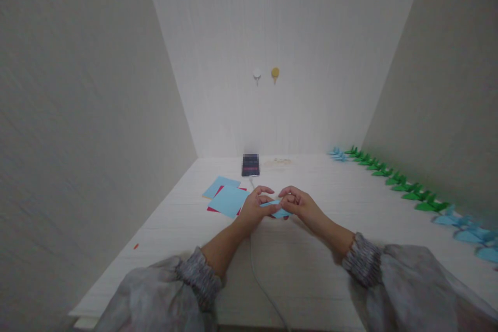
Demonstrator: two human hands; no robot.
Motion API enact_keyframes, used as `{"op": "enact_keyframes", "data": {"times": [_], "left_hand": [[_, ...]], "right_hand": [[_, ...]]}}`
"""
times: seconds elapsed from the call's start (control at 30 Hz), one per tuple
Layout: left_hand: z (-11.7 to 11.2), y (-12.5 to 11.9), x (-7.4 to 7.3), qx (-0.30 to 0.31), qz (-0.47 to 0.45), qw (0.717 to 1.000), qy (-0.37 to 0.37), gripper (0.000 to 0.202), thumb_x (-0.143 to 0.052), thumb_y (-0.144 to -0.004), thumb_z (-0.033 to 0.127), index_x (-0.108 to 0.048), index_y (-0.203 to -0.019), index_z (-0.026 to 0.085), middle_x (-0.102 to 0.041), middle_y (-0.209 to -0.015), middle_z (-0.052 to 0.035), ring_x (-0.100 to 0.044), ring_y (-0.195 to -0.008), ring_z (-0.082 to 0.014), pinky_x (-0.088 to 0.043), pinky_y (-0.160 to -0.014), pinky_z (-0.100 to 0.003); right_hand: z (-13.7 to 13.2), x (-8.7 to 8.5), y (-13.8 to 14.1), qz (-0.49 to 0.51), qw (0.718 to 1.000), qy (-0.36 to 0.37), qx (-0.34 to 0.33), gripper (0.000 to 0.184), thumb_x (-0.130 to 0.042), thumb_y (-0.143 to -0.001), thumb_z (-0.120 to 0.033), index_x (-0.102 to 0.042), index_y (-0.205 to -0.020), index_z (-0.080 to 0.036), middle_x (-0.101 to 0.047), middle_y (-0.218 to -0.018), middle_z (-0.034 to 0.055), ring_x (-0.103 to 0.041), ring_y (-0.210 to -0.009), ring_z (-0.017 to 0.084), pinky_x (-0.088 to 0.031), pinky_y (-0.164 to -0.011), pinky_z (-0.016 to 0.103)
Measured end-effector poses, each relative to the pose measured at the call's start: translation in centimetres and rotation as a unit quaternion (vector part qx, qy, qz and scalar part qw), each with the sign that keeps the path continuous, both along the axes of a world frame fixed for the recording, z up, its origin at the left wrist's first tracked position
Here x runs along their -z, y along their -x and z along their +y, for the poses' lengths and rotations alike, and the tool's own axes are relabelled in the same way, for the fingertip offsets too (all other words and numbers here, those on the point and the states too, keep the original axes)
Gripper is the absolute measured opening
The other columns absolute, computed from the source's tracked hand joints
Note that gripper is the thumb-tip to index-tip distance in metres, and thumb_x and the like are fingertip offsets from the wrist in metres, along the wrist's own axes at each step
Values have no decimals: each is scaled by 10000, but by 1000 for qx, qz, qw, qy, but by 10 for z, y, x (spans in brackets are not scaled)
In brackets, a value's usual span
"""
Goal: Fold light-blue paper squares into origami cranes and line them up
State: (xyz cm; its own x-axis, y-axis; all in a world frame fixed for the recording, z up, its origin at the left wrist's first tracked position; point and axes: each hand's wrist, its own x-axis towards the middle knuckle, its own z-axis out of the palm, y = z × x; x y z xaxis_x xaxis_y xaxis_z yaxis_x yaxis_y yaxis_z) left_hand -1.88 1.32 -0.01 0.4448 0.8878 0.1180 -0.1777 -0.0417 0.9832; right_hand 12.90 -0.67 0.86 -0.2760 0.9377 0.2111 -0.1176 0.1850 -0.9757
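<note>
A small piece of light blue paper (278, 211), folded at least once, is held up between both hands over the middle of the table. My left hand (257, 208) pinches its left side with the thumb on top. At the paper's right side, my right hand (296, 202) grips it between thumb and fingers. Parts of the paper are hidden by the fingers. Just left of my left hand lie loose square sheets, with a light blue sheet (229, 201) on top and red corners (213, 209) showing beneath it.
A phone (250, 165) lies at the back, its white cable (253, 264) running under my hands to the front edge. Green folded-paper cranes (400, 182) and light blue ones (467, 229) line the right side. An orange scrap (136, 246) lies left. Walls enclose three sides.
</note>
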Motion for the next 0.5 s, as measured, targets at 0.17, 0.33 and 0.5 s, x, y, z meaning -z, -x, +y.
{"op": "enact_keyframes", "data": {"times": [0.17,0.33,0.5], "left_hand": [[2,1,2,-12,-9,1000,-6,399,-652,-557,279,-417,-855,155,-587,-643,-2,-546,-532,-96,-429,-533,-223],[4,1,3,-21,-8,1000,10,329,-641,-558,320,-454,-763,144,-564,-611,13,-545,-543,-97,-442,-535,-229],[2,1,2,-16,-5,1000,10,260,-628,-577,309,-516,-712,117,-587,-666,-22,-551,-578,-101,-453,-584,-246]], "right_hand": [[-1,-1,1,1,1000,6,-11,202,-563,-659,-276,-461,-802,-175,-519,-587,-37,-503,-532,94,-417,-481,223],[3,3,1,-24,1000,4,-17,281,-603,-603,-216,-450,-835,-176,-544,-626,-37,-494,-494,78,-401,-486,219],[4,5,-1,-33,999,0,-4,207,-576,-626,-221,-464,-795,-177,-546,-614,-38,-492,-472,77,-393,-482,220]]}}
